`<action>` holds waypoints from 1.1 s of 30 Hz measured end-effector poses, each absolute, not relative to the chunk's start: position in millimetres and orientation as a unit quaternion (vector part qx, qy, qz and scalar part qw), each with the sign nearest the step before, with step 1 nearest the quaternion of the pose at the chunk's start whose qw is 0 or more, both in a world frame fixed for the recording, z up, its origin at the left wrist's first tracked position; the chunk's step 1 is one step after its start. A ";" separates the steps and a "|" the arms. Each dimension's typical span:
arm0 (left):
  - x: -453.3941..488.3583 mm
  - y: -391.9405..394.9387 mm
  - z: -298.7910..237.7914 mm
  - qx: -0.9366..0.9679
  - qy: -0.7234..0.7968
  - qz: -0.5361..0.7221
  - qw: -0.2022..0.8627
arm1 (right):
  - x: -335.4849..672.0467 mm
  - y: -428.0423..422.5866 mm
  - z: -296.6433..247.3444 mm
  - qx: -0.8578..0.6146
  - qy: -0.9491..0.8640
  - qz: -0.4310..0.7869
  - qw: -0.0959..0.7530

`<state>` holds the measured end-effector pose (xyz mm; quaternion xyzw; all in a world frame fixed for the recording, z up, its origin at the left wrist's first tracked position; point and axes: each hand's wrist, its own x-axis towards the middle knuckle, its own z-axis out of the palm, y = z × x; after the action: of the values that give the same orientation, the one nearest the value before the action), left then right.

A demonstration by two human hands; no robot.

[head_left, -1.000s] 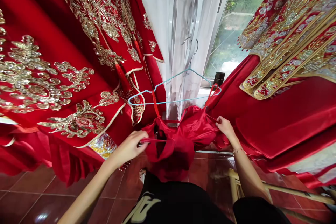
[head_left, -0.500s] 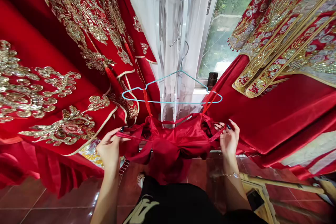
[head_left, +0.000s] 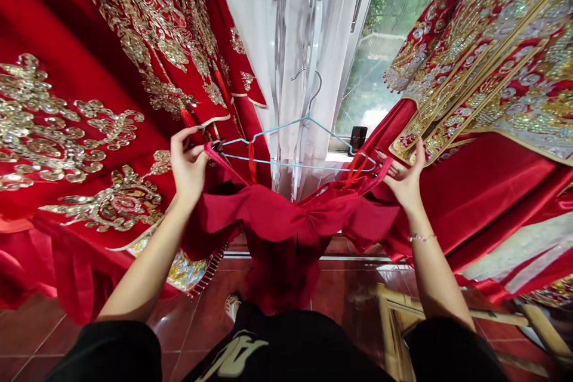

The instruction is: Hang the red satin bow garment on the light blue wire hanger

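A dark red dress [head_left: 273, 215] hangs in front of me from a light blue hanger [head_left: 286, 123], by thin bright red loops over the hanger's bar. My left hand [head_left: 188, 164] is closed on the dress's left shoulder strap, at the hanger's left end. At the other end my right hand [head_left: 405, 176] grips the right strap, with its thumb pointing up. Both straps are pulled up and outward from the bodice. The hanger's metal hook [head_left: 319, 86] points up. Some of my fingertips are hidden behind the straps.
Red garments with gold sequin embroidery [head_left: 120, 197] hang on the left; a beaded red garment [head_left: 470, 71] hangs on the right. A phone [head_left: 357, 139] leans at the window [head_left: 380, 48]. White curtains [head_left: 248, 18] hang behind. A wooden stool [head_left: 389, 334] stands at lower right.
Both hands have risen from beside the bodice to the hanger's two ends, drawing the straps up. The dress's upper edge has lifted and spread wider.
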<state>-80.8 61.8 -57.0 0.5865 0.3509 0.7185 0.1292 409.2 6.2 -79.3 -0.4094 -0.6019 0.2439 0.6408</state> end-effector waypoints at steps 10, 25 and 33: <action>-81.6 93.4 -37.4 0.673 0.384 0.622 0.115 | 387.9 38.6 -35.7 -0.385 -0.681 0.316 0.536; -59.5 89.2 9.7 0.851 0.448 0.255 0.100 | 383.7 24.3 -24.0 -0.443 -0.793 0.224 0.352; -85.8 67.1 -37.2 0.842 0.432 0.321 0.040 | 393.8 8.2 -69.8 -0.502 -0.696 0.194 0.475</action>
<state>-85.8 67.1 -37.2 0.8420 0.4320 0.3206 0.0400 393.8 8.2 -69.8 -0.5020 -0.6961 0.1938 0.4752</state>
